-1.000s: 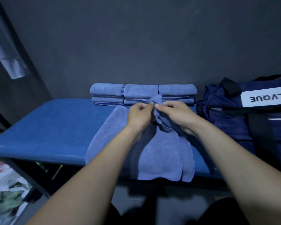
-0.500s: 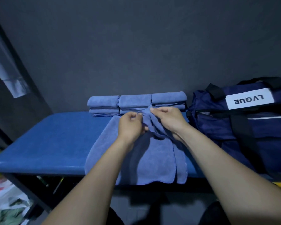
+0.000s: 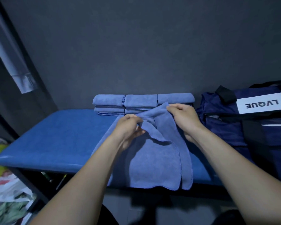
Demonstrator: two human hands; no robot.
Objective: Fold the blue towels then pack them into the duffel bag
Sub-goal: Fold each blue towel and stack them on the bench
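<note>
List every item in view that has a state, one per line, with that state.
loose towel: unfolded, bunched at its top, near edge hanging over the bench front.
left hand: pinching the towel's edge.
right hand: pinching a raised towel corner.
folded towels: stacked in piles against the wall.
duffel bag: on the bench; zipper state unclear.
bench: holding everything.

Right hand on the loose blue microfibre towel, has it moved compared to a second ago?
Yes. The right hand has drawn away from the left hand, rightward toward the navy duffel bag, measured against the folded blue towel stack.
</note>
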